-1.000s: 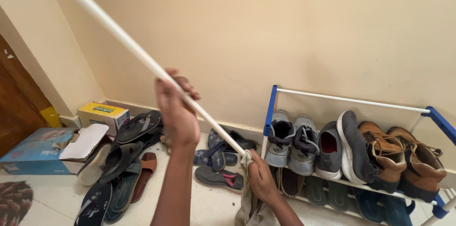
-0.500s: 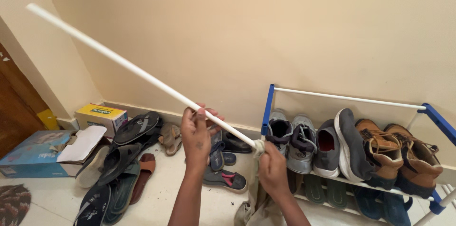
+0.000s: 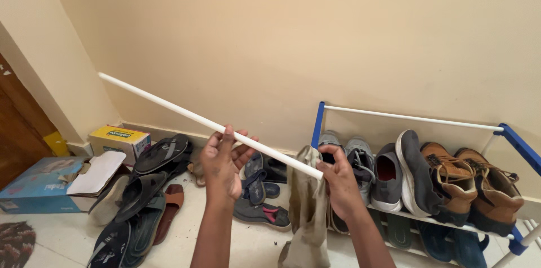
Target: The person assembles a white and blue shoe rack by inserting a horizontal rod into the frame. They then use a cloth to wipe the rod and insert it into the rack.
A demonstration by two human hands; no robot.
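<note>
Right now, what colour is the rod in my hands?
White, plain; the rod shows clearly in the head view.

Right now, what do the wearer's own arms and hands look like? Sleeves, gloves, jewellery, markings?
Both forearms are bare as far as the frame shows: no sleeves or cuffs in view. The left hand and right hand wear no gloves. No rings, watch or bracelets are visible on the fingers or wrists. No clear markings can be made out at this resolution. Upper arms are out of frame.

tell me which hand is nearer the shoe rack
Right. The right hand holds the rod's end and cloth just before the shoe rack; the left hand grips mid-rod, farther left.
</note>
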